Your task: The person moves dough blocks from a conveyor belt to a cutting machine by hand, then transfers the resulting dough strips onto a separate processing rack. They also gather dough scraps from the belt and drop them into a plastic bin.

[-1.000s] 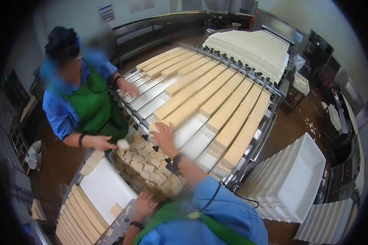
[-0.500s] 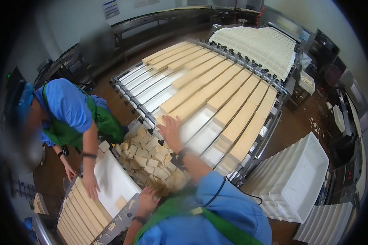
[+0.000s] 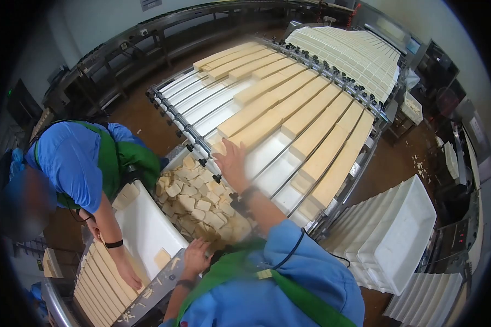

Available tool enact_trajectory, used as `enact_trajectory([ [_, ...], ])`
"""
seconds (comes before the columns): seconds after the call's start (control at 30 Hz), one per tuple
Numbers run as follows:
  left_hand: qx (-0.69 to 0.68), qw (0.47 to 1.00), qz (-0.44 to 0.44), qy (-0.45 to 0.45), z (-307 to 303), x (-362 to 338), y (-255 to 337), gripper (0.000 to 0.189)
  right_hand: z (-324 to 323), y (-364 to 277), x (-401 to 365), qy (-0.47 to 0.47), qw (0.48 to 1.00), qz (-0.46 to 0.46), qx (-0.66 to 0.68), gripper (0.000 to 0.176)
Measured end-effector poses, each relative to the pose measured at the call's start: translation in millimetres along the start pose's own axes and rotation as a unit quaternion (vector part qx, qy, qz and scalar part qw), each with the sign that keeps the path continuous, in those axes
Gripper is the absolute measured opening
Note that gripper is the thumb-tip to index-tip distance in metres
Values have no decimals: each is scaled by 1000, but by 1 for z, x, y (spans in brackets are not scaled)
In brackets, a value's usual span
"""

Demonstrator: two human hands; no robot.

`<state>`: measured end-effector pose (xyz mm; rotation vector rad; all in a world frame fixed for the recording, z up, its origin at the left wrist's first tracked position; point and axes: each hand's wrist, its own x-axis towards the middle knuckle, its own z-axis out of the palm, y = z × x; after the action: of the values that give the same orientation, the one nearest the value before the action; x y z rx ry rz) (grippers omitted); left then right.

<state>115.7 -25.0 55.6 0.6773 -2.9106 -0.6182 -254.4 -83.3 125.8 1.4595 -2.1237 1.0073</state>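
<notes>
My right hand (image 3: 233, 163) reaches to the near end of a long pale block (image 3: 252, 121), perhaps tofu or cheese, on the large slotted table. Its fingers are spread and touch the block's end; no separate piece shows in them. My left hand (image 3: 197, 256) lies low by the metal edge of the smaller table, beside a bin of loose pale slices (image 3: 193, 199). Its fingers are stretched out and nothing shows in them. Similar blocks (image 3: 311, 117) lie in parallel rows, with thin dark rails between some of them.
At left a co-worker (image 3: 76, 163) in blue and a green apron bends over a smaller table of narrow pale strips (image 3: 101, 280). Stacked white crates (image 3: 384, 240) stand at right. Clamps line a bar (image 3: 333, 79) at the back. Scraps lie on the floor.
The co-worker has bent lower, and their hand has slid toward the near end of the strips. My hands stay in nearly the same places. The view has shifted slightly.
</notes>
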Motion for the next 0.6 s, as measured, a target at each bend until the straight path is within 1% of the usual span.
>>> enact_trajectory([
  [0.2, -9, 1000, 12, 15, 3, 0, -1, 51, 2, 3, -1, 3, 1000, -2, -3, 24],
  [0.37, -21, 999, 9, 33, -2, 1, 1, 49, 2, 1, 2, 10, 1000, -1, 12, 15],
  [0.47, -36, 998, 7, 43, -2, 0, 3, 49, -1, 1, 2, 5, 1000, 3, 17, 13],
  [0.53, -13, 997, 32, 66, -8, 0, 6, 50, 2, 2, 2, 13, 1000, 0, 17, 13],
  [0.6, -20, 996, 33, 78, -12, -1, 9, 50, 4, 1, 3, 22, 1000, -2, 18, 13],
])
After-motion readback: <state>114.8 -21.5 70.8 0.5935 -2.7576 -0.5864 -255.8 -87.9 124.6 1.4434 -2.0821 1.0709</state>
